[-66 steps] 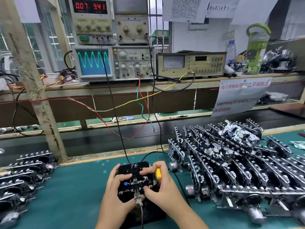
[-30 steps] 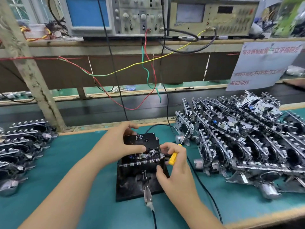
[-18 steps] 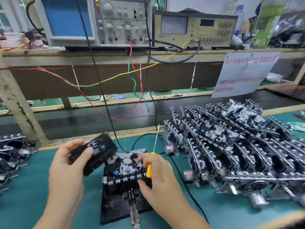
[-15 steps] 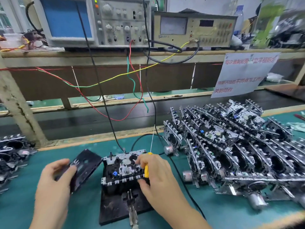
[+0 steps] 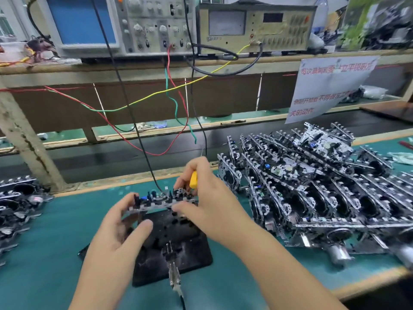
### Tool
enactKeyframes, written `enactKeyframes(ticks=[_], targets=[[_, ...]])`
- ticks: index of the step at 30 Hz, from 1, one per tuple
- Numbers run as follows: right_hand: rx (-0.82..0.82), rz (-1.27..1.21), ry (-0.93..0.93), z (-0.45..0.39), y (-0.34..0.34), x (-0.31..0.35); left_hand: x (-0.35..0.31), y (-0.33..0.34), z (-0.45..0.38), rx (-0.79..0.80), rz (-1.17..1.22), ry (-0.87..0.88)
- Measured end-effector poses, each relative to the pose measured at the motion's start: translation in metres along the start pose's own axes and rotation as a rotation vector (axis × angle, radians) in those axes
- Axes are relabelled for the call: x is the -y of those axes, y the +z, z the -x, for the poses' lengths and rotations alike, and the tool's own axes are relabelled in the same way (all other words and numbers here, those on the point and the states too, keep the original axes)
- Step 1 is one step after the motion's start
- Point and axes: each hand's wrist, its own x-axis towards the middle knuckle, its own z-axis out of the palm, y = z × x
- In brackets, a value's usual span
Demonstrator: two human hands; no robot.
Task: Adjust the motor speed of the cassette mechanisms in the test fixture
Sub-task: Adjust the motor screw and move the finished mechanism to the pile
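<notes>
Both hands, left hand [image 5: 125,224] and right hand [image 5: 207,198], grip the cassette mechanism [image 5: 161,200] above the black test fixture [image 5: 178,249], the right also pinching a yellow screwdriver [image 5: 193,179], likely ready for trimming.

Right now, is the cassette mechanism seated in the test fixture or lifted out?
Lifted: both hands hold the cassette mechanism tilted above the test fixture.

Two bare forearms, left hand [image 5: 120,231] and right hand [image 5: 214,206] ungloved, sleeveless

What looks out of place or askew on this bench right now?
The cassette mechanism sits tilted, lifted off the black fixture between the left hand and right hand. The right hand also holds a yellow screwdriver.
</notes>
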Motion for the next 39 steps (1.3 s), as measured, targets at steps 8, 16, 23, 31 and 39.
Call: enactKeyframes(ticks=[8, 16, 23, 31, 39], targets=[[-0.141, -0.165, 0.209, 0.017, -0.084, 0.005, -0.047, 0.059, -0.004, 0.225, 0.109, 0.038], [-0.315, 0.324, 0.107, 0.036, -0.159, -0.034, -0.085, 0.153, -0.028, 0.430, 0.139, 0.206], [-0.336, 0.553, 0.132, 0.062, -0.175, -0.091, -0.057, 0.205, -0.046, 0.657, -0.316, 0.369], [-0.262, 0.625, 0.082, 0.074, -0.174, -0.113, -0.051, 0.203, -0.043, 0.669, -0.399, 0.465], [-0.407, 0.570, -0.045, 0.078, -0.183, -0.100, -0.089, 0.212, -0.024, 0.591, -0.085, 0.626]])
